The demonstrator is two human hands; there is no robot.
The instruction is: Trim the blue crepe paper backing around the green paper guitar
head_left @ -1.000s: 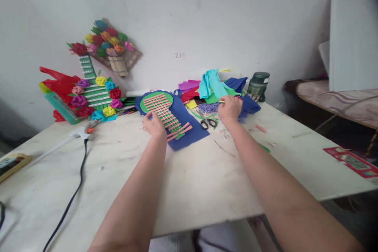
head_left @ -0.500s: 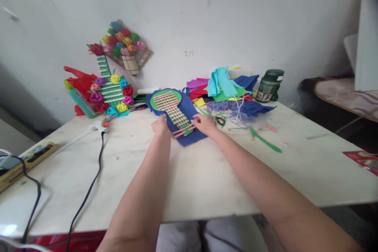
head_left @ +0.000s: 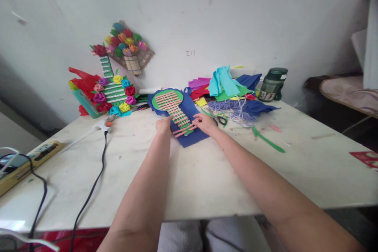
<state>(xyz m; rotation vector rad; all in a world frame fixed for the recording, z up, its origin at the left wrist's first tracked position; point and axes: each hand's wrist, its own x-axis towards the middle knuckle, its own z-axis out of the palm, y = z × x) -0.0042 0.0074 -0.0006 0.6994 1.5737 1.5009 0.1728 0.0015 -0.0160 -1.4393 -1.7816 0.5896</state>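
Observation:
A green guitar-shaped piece (head_left: 177, 113) crossed by pink sticks and white strings lies on dark blue crepe paper (head_left: 193, 139) in the middle of the table. My left hand (head_left: 164, 125) is at the paper's left edge, fingers closed; what they hold, if anything, is too small to tell. On the other side, my right hand (head_left: 203, 122) pinches at the ends of the loose pink sticks (head_left: 183, 130) across the narrow end of the piece. Black scissors (head_left: 221, 120) lie just right of that hand.
Crepe paper (head_left: 223, 82), purple yarn (head_left: 226, 106) and a dark green bottle (head_left: 272, 84) stand behind right. At left are a flowered guitar craft (head_left: 115, 94), glue bottle (head_left: 85, 103), glue gun (head_left: 104, 125) with cord, and power strip (head_left: 35, 161).
The whole view has shifted slightly, moving the scene a little to the right. My left hand has moved slightly along the paper's edge; my right hand stays by the stick ends.

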